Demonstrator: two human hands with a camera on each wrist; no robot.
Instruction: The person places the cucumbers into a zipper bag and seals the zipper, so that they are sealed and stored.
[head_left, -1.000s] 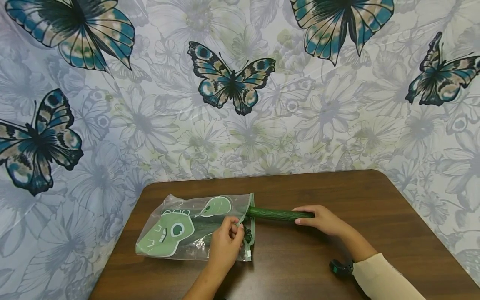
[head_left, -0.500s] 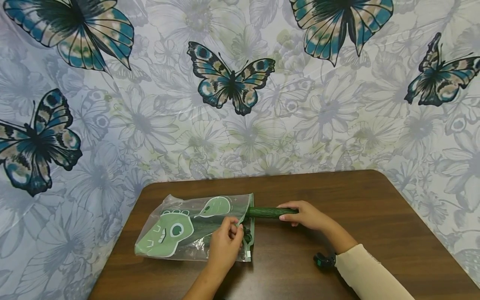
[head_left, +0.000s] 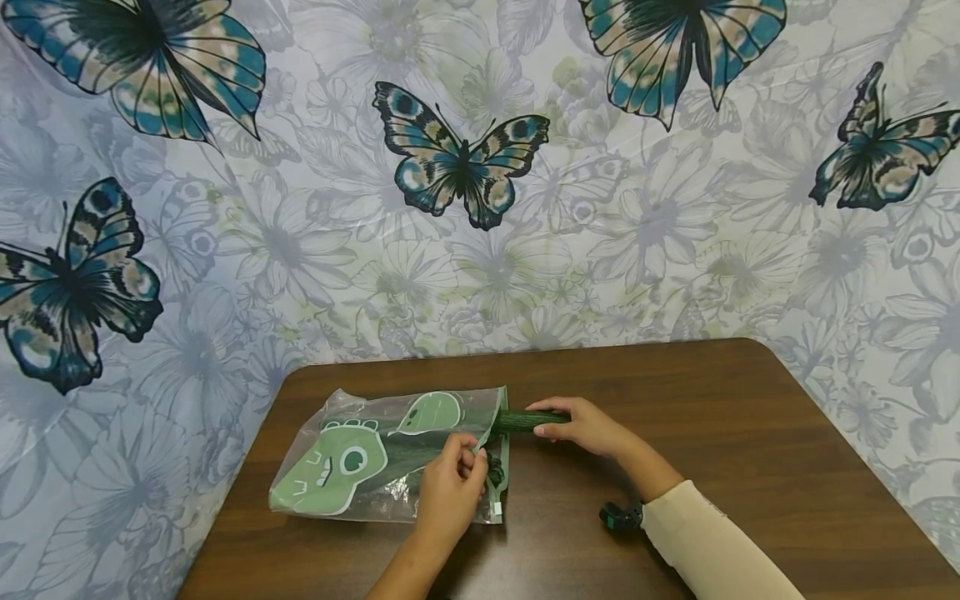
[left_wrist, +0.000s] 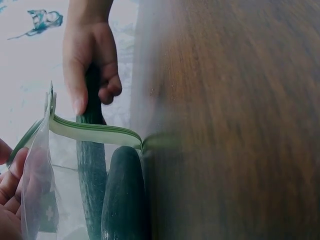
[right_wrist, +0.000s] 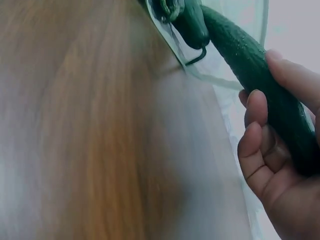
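Note:
A clear zip bag [head_left: 405,417] printed with a green dinosaur lies on the table, its green-edged mouth facing right. My left hand [head_left: 448,483] pinches the near lip of that mouth between thumb and fingers. From the right, my right hand [head_left: 581,425] grips the outer end of a long cucumber [head_left: 516,422], thumb on one side and fingers curled round the other. The cucumber's far part runs through the mouth into the bag. Beside it inside lies another dark green vegetable [left_wrist: 122,195]; one with a curved stem [right_wrist: 194,27] shows in the right wrist view.
The brown wooden table [head_left: 675,400] ends at a wall cloth [head_left: 585,275] with butterflies and flowers. A black wrist device [head_left: 621,517] sits at the right sleeve. A white zip slider [head_left: 497,508] is at the bag's near corner.
My right hand has moved left toward the bag with the cucumber, and less of the cucumber shows outside the mouth. The left hand and the bag have hardly moved.

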